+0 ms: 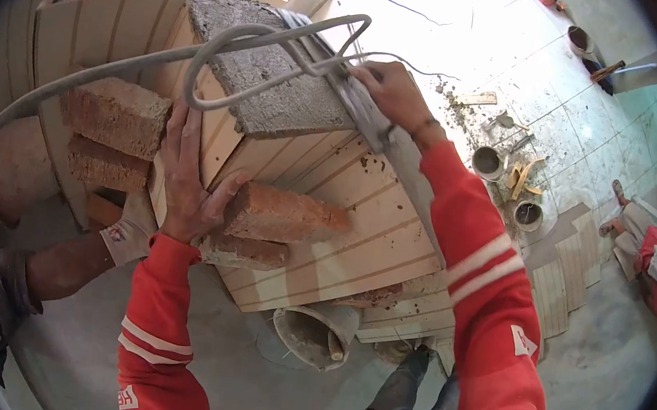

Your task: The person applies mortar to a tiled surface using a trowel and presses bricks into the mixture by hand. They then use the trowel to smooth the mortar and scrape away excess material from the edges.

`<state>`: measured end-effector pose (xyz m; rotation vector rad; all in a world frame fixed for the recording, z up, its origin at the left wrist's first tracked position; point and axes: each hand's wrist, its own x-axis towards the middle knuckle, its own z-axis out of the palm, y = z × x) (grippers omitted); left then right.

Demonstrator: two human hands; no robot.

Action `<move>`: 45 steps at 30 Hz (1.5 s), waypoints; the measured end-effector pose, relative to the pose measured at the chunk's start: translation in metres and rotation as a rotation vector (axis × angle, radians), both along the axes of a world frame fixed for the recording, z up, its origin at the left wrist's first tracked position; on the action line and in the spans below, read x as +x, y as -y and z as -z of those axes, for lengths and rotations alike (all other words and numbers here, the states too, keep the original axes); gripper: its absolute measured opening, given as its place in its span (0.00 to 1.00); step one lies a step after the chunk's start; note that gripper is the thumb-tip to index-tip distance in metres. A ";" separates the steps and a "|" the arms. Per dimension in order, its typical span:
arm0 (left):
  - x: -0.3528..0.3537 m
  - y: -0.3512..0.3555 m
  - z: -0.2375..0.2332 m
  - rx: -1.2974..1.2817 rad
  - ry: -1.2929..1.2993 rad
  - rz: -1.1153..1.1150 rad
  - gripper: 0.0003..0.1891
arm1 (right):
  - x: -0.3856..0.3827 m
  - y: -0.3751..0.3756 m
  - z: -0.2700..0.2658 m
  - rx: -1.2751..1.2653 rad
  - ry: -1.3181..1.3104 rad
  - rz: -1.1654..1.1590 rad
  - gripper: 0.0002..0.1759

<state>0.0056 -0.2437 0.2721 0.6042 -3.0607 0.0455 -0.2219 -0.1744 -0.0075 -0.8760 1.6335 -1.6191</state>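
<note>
My left hand (189,178) lies with fingers stretched out against the corner of a beige, grooved tile panel (306,267). Reddish bricks (113,118) rest against the panels to its left, and another brick (287,215) sits just right of its thumb. My right hand (394,96) is closed at a long grey metal bar (362,112), which runs along the right edge of a rough grey mortar surface (274,79). The mortar fills the top between the tile panels. My right fingertips are partly hidden.
A thick grey cable (111,66) loops above the mortar. Another person's arm (69,270) reaches in at left; someone else's feet (616,211) show at right. Buckets (313,338) stand below the panels and on the floor, near scattered tools (505,121) and debris. Tiles (566,266) lie at lower right.
</note>
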 end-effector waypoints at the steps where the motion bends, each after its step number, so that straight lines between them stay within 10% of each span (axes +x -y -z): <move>1: -0.001 0.001 0.001 0.001 0.000 0.004 0.53 | 0.004 -0.019 0.001 -0.034 -0.011 0.000 0.22; 16: -0.003 0.002 -0.002 -0.018 0.006 0.026 0.54 | 0.004 -0.042 0.042 0.121 -0.034 -0.042 0.23; 20: -0.001 0.001 -0.003 0.031 0.016 0.000 0.54 | -0.009 0.080 0.082 0.018 -0.266 -0.030 0.20; 23: -0.002 0.001 -0.003 0.023 0.020 0.013 0.54 | -0.017 0.051 -0.001 0.058 -0.192 -0.056 0.18; 26: 0.004 0.005 -0.002 0.025 0.050 -0.044 0.54 | -0.001 0.025 0.047 -0.062 -0.479 -0.047 0.18; 27: 0.006 0.008 0.000 0.031 0.044 -0.026 0.55 | -0.009 0.009 0.004 0.024 0.012 -0.119 0.21; 38: -0.007 0.004 -0.007 0.021 0.001 0.031 0.53 | -0.002 0.006 -0.016 0.000 -0.037 -0.070 0.20; 45: -0.006 0.004 -0.011 0.030 0.037 0.034 0.53 | -0.030 0.115 -0.059 -0.052 -0.021 -0.022 0.21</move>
